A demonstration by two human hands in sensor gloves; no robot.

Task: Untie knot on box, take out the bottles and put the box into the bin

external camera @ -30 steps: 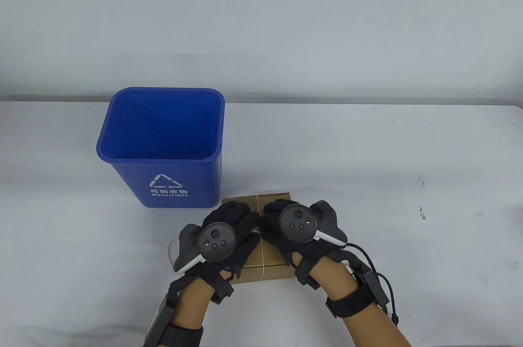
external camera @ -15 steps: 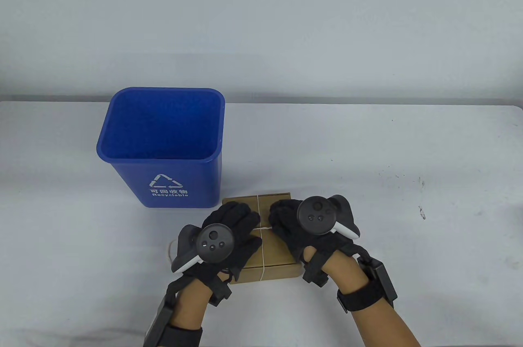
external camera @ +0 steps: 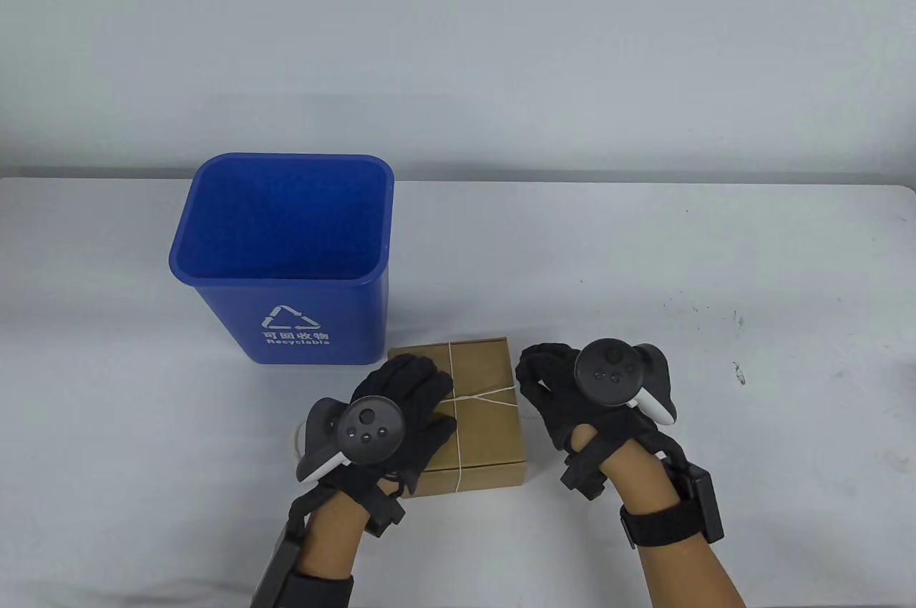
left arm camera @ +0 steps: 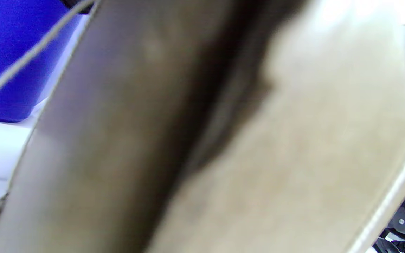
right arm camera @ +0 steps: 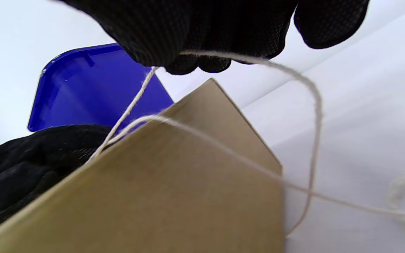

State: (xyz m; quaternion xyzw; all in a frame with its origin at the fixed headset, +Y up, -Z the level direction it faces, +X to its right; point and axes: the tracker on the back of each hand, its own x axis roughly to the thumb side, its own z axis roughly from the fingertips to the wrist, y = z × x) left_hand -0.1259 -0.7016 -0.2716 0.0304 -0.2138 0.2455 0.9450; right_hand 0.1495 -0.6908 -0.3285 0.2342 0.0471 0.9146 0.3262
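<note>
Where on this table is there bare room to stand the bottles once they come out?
Bare table right of the recycling bin, behind the right hand. Crowded: the near middle, where both hands work the string on the cardboard box; left hand.

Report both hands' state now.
Left hand: open, fingers pressing flat on the cardboard box.
Right hand: closed, pinching the white string tied round it.

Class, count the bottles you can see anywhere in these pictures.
0. The cardboard box is closed, with string round it, so any bottles inside are hidden. The blue bin shows none.
</note>
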